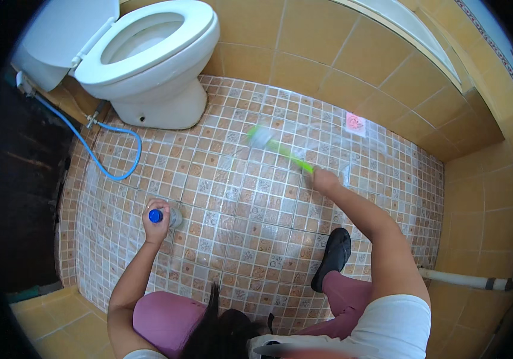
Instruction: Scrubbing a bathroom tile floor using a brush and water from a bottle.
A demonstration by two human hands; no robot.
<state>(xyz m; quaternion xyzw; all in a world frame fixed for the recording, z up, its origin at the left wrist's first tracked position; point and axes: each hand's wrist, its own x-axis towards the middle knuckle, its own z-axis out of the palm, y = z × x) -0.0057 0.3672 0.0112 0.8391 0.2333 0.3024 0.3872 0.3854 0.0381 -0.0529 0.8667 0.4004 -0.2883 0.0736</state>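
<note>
My right hand (326,180) grips the end of a bright green handle that belongs to a scrub brush (289,153). The brush's head, with whitish bristles, is blurred and lies at or just over the small-tiled floor (238,197); contact is hard to tell. My left hand (156,220) is closed around the neck of a clear plastic bottle (176,218) with a blue cap (155,216). The bottle looks upright near the floor, partly hidden by the hand. Several tiles shine as if wet.
A white toilet (162,89) with its lid raised stands at the upper left. Beside it a blue hose (122,177) loops onto the floor. A pink floor drain cover (355,123) sits by the yellow tiled wall (310,45). A white pipe (463,279) runs at right, near my black shoe (333,256).
</note>
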